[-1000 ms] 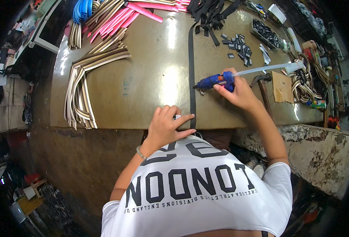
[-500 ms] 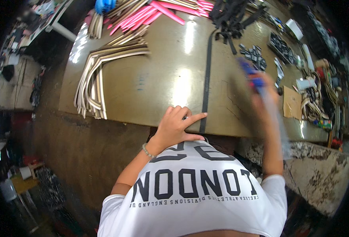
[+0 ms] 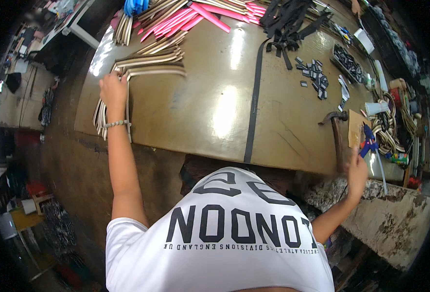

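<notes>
My left hand (image 3: 114, 91) reaches to the far left. Its fingers are closed on the bent, cream-and-brown striped strips (image 3: 151, 70) lying stacked on the table; the fingertips are partly hidden. My right hand (image 3: 357, 171) is at the table's right front edge, by the handle of a blue glue gun (image 3: 369, 140). A pale glue stick (image 3: 381, 173) trails from the gun. The right fingers are blurred, and whether they still grip the handle is unclear. Beside that hand lies a hammer (image 3: 337, 137). One long black strap (image 3: 255, 102) runs straight across the table.
Pink strips (image 3: 195, 19) and a heap of black straps (image 3: 285, 29) lie at the far side. Small black-and-white pieces (image 3: 314, 77) are scattered right of centre, near a filled tray (image 3: 347, 63). A piece of cardboard (image 3: 356, 124) and coiled cords (image 3: 387, 134) sit at the right.
My left hand has left the black strap and moved far left to the striped strips. My right hand has brought the glue gun down and right to the cardboard, uncovering the hammer.
</notes>
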